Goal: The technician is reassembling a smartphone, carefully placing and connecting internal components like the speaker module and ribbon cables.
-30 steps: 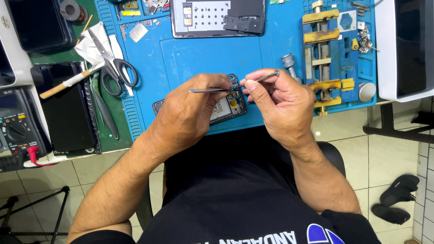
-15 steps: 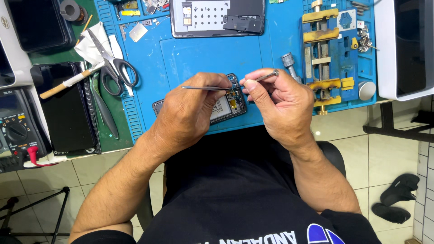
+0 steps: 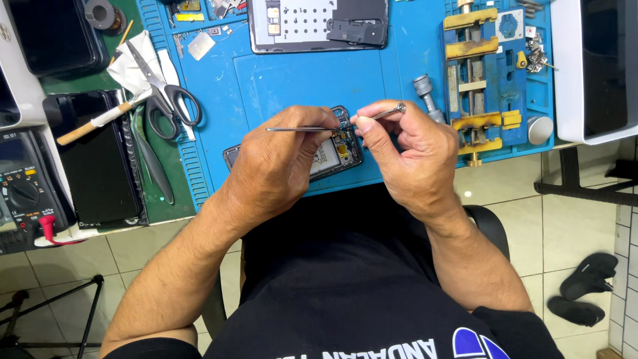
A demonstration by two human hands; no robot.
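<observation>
Opened dark smartphone with exposed circuit board (image 3: pixel 335 151) lies centre frame on blue rubber work mat (image 3: pixel 292 80), mostly hidden under both hands. Left hand (image 3: pixel 279 166) pinches thin steel tweezers (image 3: pixel 299 129), lying level across phone. Right hand (image 3: pixel 412 156) pinches slim metal screwdriver (image 3: pixel 385 113), tip at phone's upper edge. Black-handled scissors (image 3: pixel 163 93) upper left; grey phone back panel (image 3: pixel 319 25) top centre; yellow clamp jig (image 3: pixel 475 80) upper right.

Blue repair mat (image 3: pixel 279 80); black-handled scissors (image 3: pixel 163 93); yellow-and-grey clamp jig (image 3: pixel 473 80) at right; green cutting mat (image 3: pixel 159 199) at left; black shirt (image 3: pixel 345 279).
</observation>
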